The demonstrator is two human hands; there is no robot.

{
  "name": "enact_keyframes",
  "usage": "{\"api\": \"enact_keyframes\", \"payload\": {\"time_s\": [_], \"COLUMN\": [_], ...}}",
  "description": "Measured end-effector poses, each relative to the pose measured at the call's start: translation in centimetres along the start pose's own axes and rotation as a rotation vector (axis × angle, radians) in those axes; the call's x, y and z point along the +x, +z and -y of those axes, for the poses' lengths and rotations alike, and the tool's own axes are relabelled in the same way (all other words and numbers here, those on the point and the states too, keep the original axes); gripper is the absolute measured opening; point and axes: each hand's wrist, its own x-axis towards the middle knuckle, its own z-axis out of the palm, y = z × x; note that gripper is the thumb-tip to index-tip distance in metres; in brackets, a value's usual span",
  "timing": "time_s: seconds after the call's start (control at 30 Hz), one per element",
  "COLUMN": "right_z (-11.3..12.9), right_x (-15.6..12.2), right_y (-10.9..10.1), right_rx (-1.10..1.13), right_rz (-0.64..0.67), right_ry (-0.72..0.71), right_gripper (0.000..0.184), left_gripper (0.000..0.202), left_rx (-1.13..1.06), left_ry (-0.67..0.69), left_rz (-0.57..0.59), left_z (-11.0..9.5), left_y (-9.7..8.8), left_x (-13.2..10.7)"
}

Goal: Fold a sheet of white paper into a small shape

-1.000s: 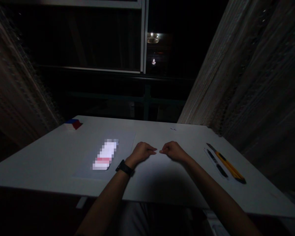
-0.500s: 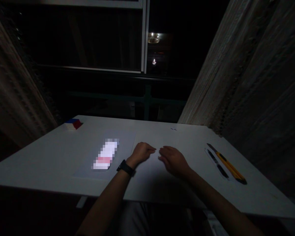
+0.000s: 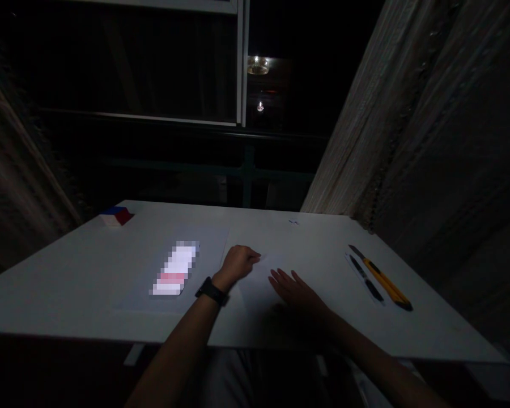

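Note:
A pale sheet of paper (image 3: 257, 286) lies on the white table in front of me, dim and partly in shadow. My left hand (image 3: 238, 265), with a dark watch on its wrist, is closed in a pinch at the sheet's far left corner. Over the right side of the paper, my right hand (image 3: 295, 292) is open, palm down, with its fingers spread and nothing in them. Whether the right palm presses on the sheet is too dark to tell.
Left of my hands, a lit phone (image 3: 176, 269) rests on another paper sheet (image 3: 131, 297). A coloured cube (image 3: 116, 216) sits far left. To the right lie a black pen (image 3: 366, 277) and a yellow box cutter (image 3: 385, 280). Small scraps (image 3: 294, 221) are near the back edge.
My right hand has come away from beside the left fingertips and moved nearer to me, its fingers now spread. The left hand keeps its pinch. The whole view has shifted slightly.

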Motion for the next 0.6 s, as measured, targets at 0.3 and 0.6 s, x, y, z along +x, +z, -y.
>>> {"api": "enact_keyframes", "payload": {"time_s": [0.3, 0.6], "right_z": [1.6, -0.6], "right_x": [-0.7, -0.6], "right_y": [-1.2, -1.6], "right_rx": [0.094, 0.133], "right_rz": [-0.043, 0.064], "right_ry": [-0.08, 0.007], "right_gripper": [0.048, 0.046], "left_gripper": [0.026, 0.027], "left_rx": [0.046, 0.134], "left_ry": [0.017, 0.05], "left_rz": [-0.022, -0.045], "left_z": [-0.3, -0.8], "left_y": [-0.1, -0.2], "left_x": [-0.3, -0.7]}}
